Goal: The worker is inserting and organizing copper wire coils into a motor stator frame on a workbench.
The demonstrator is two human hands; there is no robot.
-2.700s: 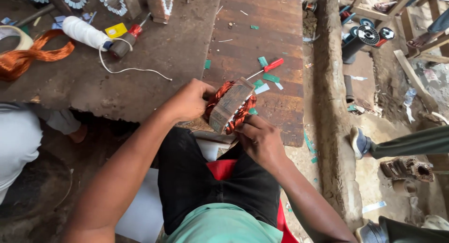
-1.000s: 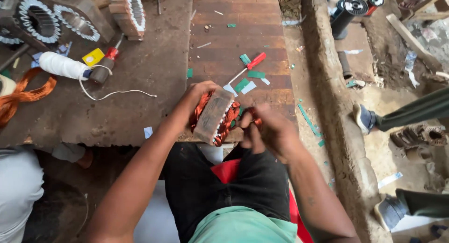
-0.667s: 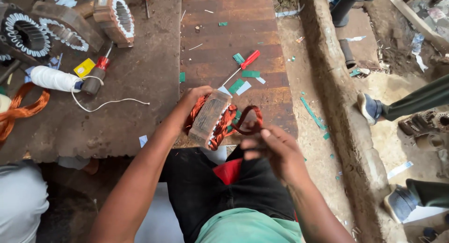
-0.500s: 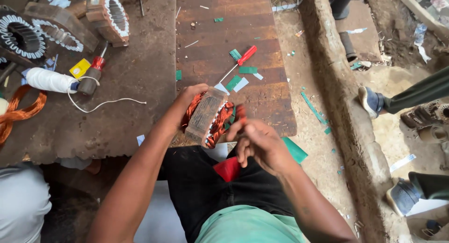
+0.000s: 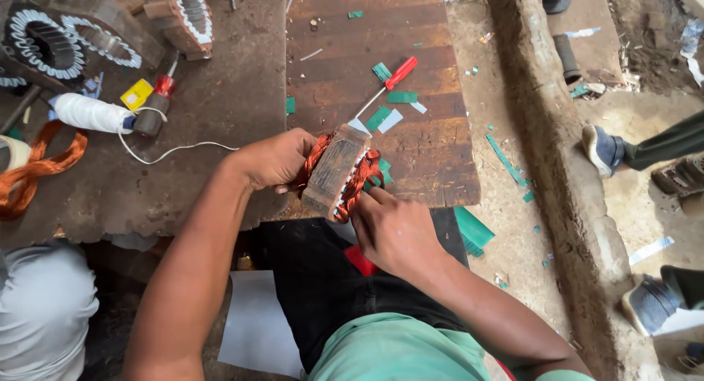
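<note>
Both hands work one piece over the near edge of the worktop (image 5: 220,183), above my lap: my left hand (image 5: 273,159) is wrapped around the far side of the stator core (image 5: 334,170), fingers curled shut on it, and my right hand (image 5: 392,231) pinches at the copper windings (image 5: 361,181) bulging from its near face, fingertips pressed together on the coil. Doing this well, I judge, means keeping the core steady in the left grip and easing the strands evenly, without kinking the wire or scraping its varnish on the slot edges. The core is a squat ring of stacked grey steel, dull and rough; the wire is glossy orange-red, bundled in loops. Beyond it lie a red-handled screwdriver (image 5: 389,80) and green insulation strips (image 5: 392,106) on dark wooden planks. To the left sit a spool of white thread (image 5: 92,113), loose copper coil (image 5: 33,172), and other stators (image 5: 180,14) with white-laced windings.
</note>
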